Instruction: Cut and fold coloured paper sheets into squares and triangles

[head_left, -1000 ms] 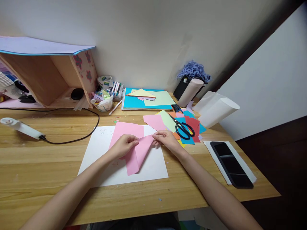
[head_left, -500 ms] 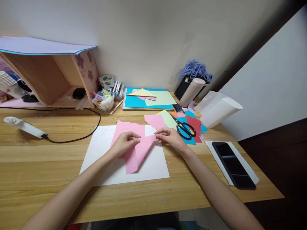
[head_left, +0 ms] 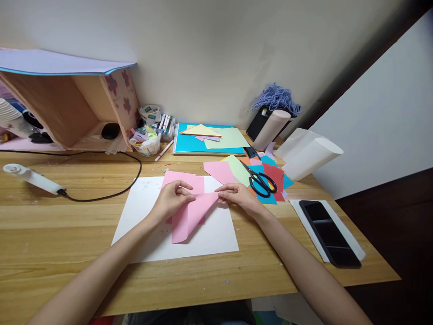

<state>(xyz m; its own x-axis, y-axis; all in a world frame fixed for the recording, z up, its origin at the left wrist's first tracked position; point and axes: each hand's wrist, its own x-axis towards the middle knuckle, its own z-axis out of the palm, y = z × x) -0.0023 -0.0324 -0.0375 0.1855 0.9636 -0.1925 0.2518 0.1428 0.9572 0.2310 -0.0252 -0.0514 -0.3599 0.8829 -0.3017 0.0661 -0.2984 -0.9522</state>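
Note:
My left hand (head_left: pixel 173 198) pinches the upper left edge of a pink sheet of paper (head_left: pixel 194 214), thumb and fingers closed on it. At the sheet's upper right corner, my right hand (head_left: pixel 238 197) grips with its fingertips. The sheet is bent over, with a curved fold at its lower end. Behind it another pink paper (head_left: pixel 182 177) lies flat, partly covered. Both are over a large white sheet (head_left: pixel 213 241) on the wooden table. Black-handled scissors (head_left: pixel 260 183) rest on coloured scraps just beyond my right hand.
A glue gun (head_left: pixel 34 179) with a black cord lies at left. Coloured papers (head_left: pixel 182 144) are stacked at the back beside a tub of scraps (head_left: pixel 149 146). A phone (head_left: pixel 329 234) lies at right, near a rolled white sheet (head_left: pixel 313 158). A wooden box (head_left: pixel 77 108) stands back left.
The held pink sheet has shifted slightly left along with my left hand, and its lower end has risen a little. My right hand has moved slightly left, still gripping the corner.

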